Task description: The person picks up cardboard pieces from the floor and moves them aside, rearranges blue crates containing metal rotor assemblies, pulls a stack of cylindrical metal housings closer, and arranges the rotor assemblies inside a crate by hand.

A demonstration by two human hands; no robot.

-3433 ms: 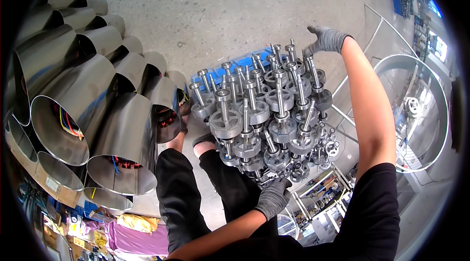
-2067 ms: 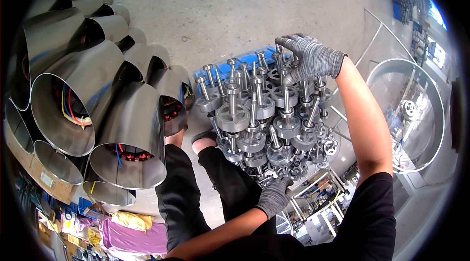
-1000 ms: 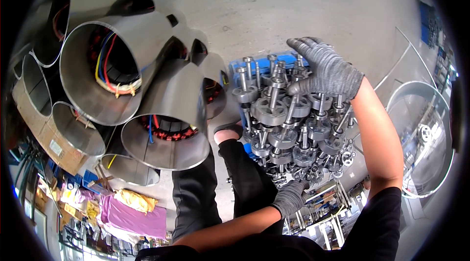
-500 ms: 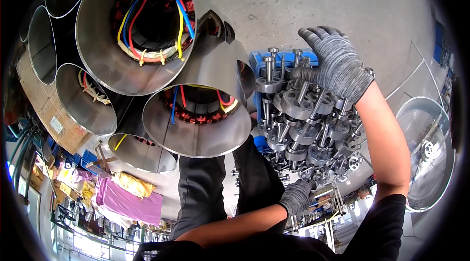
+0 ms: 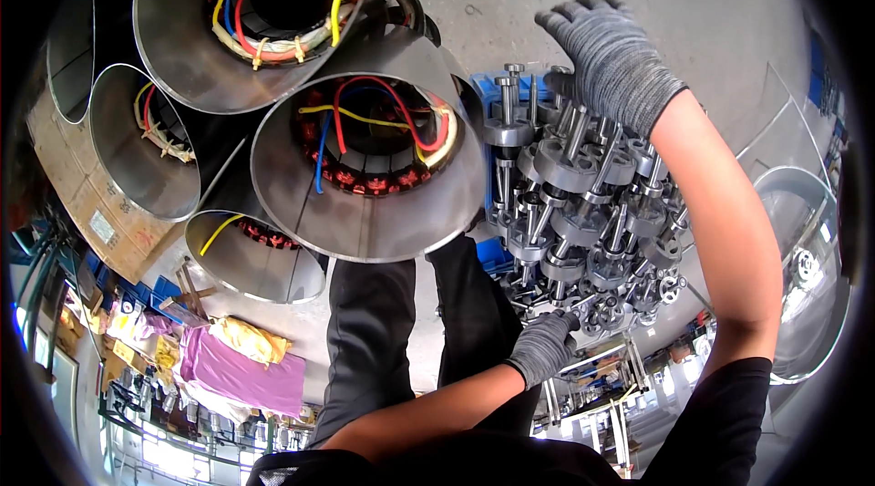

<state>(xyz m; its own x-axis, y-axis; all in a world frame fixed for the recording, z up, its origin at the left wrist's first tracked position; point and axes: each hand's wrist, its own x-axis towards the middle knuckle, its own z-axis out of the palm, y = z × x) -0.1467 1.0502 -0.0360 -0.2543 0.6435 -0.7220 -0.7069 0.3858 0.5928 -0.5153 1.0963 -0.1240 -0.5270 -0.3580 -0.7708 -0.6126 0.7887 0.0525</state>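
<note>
My right hand (image 5: 612,62), in a grey knit glove, reaches over the far edge of a pile of metal parts. Its fingers are stretched out and the thumb stands apart, with nothing seen in the grip. Below it stand silvery metal shafts with round, holed flanges (image 5: 558,167), stacked in several layers in a blue crate (image 5: 495,85). My left hand (image 5: 545,349), gloved alike, is curled at the near end of this pile, close to small metal parts (image 5: 602,313). Whatever its fingers hold is hidden.
Large metal tubes (image 5: 365,231) with copper-red motor windings and coloured wires are stacked at left. A cardboard box (image 5: 100,203) lies beside them. An open clear-looking cylinder (image 5: 793,304) stands at right, and a purple cloth (image 5: 241,367) lies at lower left.
My right hand has moved farther from me and slightly left, over the crate's far edge. The left hand has shifted slightly up and left. The view has tilted, so the tubes appear higher.
</note>
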